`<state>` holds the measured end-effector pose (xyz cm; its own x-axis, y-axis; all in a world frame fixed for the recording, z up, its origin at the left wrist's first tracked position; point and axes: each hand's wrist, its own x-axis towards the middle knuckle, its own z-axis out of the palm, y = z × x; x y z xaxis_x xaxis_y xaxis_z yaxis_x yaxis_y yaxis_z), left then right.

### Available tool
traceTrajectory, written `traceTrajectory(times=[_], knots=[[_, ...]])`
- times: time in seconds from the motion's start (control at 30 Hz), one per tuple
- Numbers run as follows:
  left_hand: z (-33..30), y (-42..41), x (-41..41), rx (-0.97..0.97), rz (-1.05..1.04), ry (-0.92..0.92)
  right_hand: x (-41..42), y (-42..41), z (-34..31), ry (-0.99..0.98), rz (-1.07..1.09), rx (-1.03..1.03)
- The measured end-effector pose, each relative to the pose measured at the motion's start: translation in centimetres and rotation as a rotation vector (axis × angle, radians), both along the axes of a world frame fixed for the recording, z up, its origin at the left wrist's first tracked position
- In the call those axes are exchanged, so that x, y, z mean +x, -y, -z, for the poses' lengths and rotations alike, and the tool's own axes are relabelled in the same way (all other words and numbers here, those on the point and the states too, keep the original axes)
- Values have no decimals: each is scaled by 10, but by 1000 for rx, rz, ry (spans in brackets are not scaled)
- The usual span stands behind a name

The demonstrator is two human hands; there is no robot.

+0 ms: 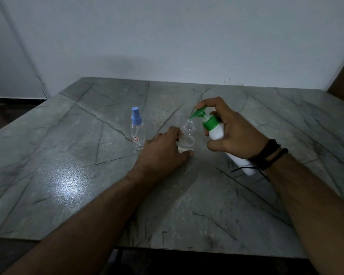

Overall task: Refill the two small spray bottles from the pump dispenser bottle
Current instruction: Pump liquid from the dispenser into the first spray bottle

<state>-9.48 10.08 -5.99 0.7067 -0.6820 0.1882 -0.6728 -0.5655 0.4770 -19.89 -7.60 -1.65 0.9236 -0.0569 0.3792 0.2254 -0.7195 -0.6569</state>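
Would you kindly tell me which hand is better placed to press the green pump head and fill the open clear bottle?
Right. The right hand already grips the tilted white pump dispenser bottle, a finger on its green pump head, spout over the uncapped clear small bottle. The left hand steadies that bottle.

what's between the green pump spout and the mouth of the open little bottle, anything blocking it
Nothing visible. The open spray bottle has no cap on its neck, and the pump dispenser bottle, tilted in the right hand, has its green spout just above the mouth. The left hand grips the bottle's side, below the mouth.
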Motion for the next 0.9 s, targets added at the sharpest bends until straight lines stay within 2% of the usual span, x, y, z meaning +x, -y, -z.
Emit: traceTrajectory(times=[0.9], knots=[[-5, 0, -3, 11, 12, -43, 0, 0, -1, 1, 1, -2]])
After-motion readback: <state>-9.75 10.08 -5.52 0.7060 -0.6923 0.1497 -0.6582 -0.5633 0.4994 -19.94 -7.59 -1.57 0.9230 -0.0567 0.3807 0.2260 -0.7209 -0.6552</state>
